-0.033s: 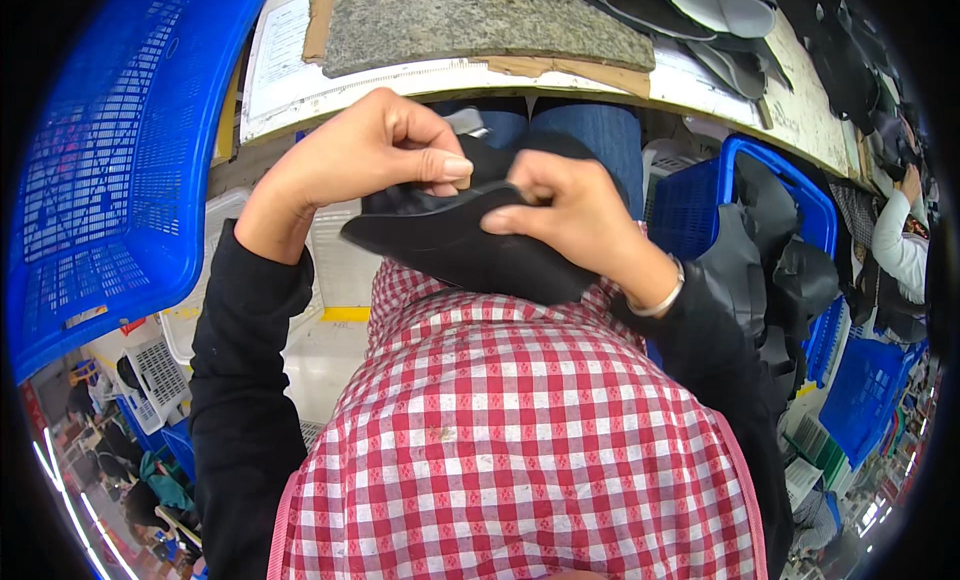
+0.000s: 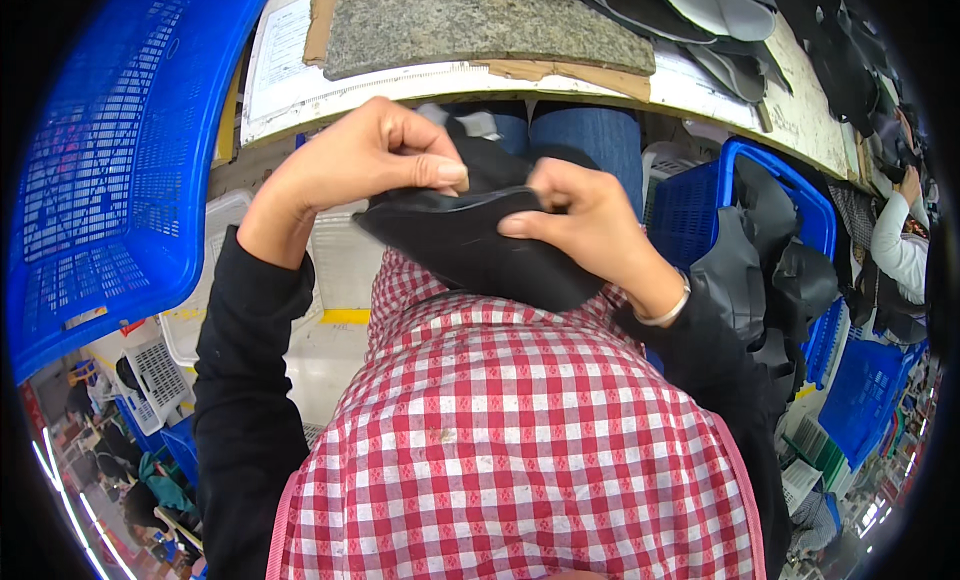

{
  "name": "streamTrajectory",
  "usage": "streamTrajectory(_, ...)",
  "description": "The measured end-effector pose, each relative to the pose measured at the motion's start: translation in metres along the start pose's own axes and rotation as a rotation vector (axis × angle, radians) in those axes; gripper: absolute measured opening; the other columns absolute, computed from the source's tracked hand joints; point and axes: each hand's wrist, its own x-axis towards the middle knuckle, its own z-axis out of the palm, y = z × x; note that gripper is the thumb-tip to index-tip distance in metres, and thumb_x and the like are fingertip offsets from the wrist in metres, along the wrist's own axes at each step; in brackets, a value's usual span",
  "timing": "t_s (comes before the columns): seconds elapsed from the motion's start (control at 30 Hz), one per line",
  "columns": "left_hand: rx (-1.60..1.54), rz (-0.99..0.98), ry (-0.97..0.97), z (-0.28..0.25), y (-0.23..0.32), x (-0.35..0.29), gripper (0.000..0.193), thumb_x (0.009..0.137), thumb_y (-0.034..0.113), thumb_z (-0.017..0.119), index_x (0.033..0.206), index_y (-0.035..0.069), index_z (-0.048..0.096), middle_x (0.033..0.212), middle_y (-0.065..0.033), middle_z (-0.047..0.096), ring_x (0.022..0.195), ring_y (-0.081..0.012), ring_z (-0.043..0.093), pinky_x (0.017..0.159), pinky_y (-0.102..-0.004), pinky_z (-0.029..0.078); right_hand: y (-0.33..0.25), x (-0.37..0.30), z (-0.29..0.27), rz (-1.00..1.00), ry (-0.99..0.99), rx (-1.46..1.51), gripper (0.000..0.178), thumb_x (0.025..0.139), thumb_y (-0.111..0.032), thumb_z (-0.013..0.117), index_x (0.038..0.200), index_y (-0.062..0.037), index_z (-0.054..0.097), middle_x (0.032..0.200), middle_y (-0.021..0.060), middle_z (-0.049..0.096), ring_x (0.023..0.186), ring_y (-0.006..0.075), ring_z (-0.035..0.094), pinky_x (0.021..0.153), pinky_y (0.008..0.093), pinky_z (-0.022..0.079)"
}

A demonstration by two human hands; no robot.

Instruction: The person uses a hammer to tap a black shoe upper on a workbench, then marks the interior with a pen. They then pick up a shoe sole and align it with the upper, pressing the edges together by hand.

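Observation:
Above my lap I hold a black leather-like piece point(image 2: 478, 248) with a curved upper edge, perhaps part of a shoe upper. My left hand point(image 2: 350, 165) pinches that edge between thumb and fingertips. Farther right, my right hand point(image 2: 590, 215) grips the same edge, its thumb on the near face and its fingers curled behind. Behind the edge more black material point(image 2: 490, 158) shows, with a small grey-white flap point(image 2: 482, 126) at its far end. My hands hide part of where these layers meet.
A worktable point(image 2: 400, 85) with a speckled grey slab point(image 2: 480, 25) lies ahead. Black and grey cut pieces point(image 2: 715, 10) pile at its right. A blue basket point(image 2: 110, 170) stands left; another blue crate point(image 2: 690, 205) with black pieces stands right. Another person's arm point(image 2: 900, 225) shows far right.
The black piece has tilted a little, its right end lower, and shifted slightly right. My right hand has moved slightly right; my left hand stays pinched on the edge.

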Motion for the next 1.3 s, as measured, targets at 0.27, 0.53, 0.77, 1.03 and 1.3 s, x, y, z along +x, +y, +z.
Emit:
streamTrajectory(0.27,-0.202,0.058,-0.158,-0.003,-0.027,0.029,0.026,0.089,0.014,0.08,0.11,-0.001,0.078,0.1,-0.0102,0.077,0.092,-0.0161,0.072,0.09,-0.0296,0.057,0.024,-0.012,-0.031,0.046,-0.219,0.273,0.025,0.093,-0.015,0.08,0.114,-0.0027,0.072,0.081,-0.0025,0.07,0.077,0.0043,0.063,0.067,0.022,0.05)
streamTrajectory(0.53,-0.15,-0.065,0.05,0.015,-0.024,0.035,0.018,0.094,0.007,0.072,0.109,-0.002,0.078,0.095,-0.005,0.078,0.086,-0.0104,0.07,0.082,-0.0274,0.055,0.021,0.003,-0.033,0.164,-0.188,0.148,0.025,0.091,-0.022,0.082,0.099,0.0008,0.078,0.088,0.0019,0.071,0.078,0.0085,0.064,0.069,0.0258,0.05)
streamTrajectory(0.77,-0.18,0.045,0.016,0.018,-0.022,0.036,0.019,0.094,0.001,0.067,0.11,-0.003,0.078,0.098,-0.0075,0.078,0.088,-0.0114,0.07,0.083,-0.0262,0.055,0.034,0.011,-0.037,0.102,-0.191,0.2,0.021,0.09,-0.02,0.083,0.095,-0.0001,0.079,0.082,0.0018,0.068,0.078,0.0105,0.063,0.07,0.0281,0.05)
streamTrajectory(1.03,-0.115,0.022,-0.035,0.011,-0.02,0.037,0.022,0.092,-0.002,0.066,0.11,-0.003,0.078,0.102,-0.0113,0.078,0.094,-0.0168,0.073,0.089,-0.0303,0.056,0.03,0.023,-0.041,0.038,-0.277,0.102,0.022,0.091,-0.022,0.081,0.097,-0.0012,0.079,0.081,0.0043,0.069,0.076,0.0134,0.063,0.071,0.0286,0.051)
streamTrajectory(1.3,-0.077,0.056,-0.115,0.002,-0.026,0.036,0.022,0.096,0.003,0.066,0.113,0.001,0.079,0.104,-0.0096,0.079,0.096,-0.0144,0.072,0.091,-0.0299,0.056,0.023,0.025,-0.036,-0.138,-0.251,0.027,0.023,0.09,-0.024,0.082,0.096,-0.0024,0.079,0.083,0.0079,0.071,0.072,0.0179,0.065,0.066,0.0326,0.051)
